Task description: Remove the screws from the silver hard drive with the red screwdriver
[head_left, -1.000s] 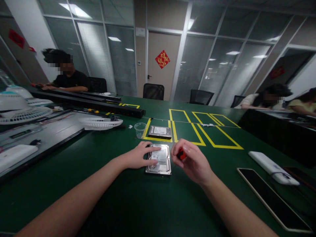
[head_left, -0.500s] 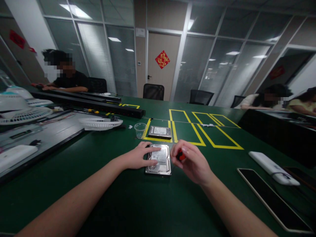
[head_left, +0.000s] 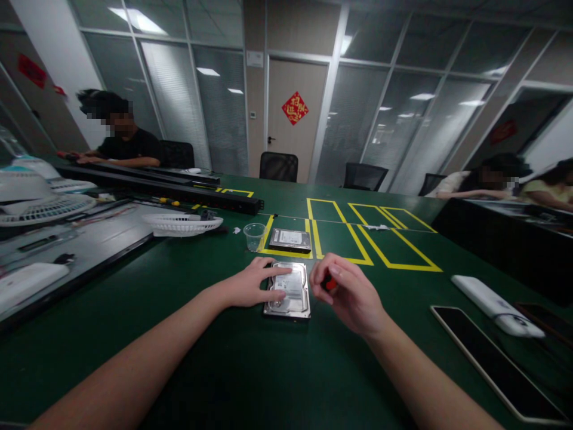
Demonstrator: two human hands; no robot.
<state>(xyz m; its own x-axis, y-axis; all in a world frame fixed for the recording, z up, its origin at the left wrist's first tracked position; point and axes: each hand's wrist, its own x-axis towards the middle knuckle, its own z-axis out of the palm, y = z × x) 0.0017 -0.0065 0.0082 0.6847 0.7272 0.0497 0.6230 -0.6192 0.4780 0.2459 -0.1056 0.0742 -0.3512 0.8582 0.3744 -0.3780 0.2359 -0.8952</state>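
Left hand: fingers wide, laid over hard drive flat on green table, presumably steadying it. Right hand: curled around red-and-black object beside drive's right edge; tip hidden, purpose unconfirmed.

The room was dim and cool-toned.
Light panels glared through or off the glass wall, which leaned under wide-lens distortion toward both sides; the counter darkened near the bottom edge, the hard drive shone softly, and its label blurred.
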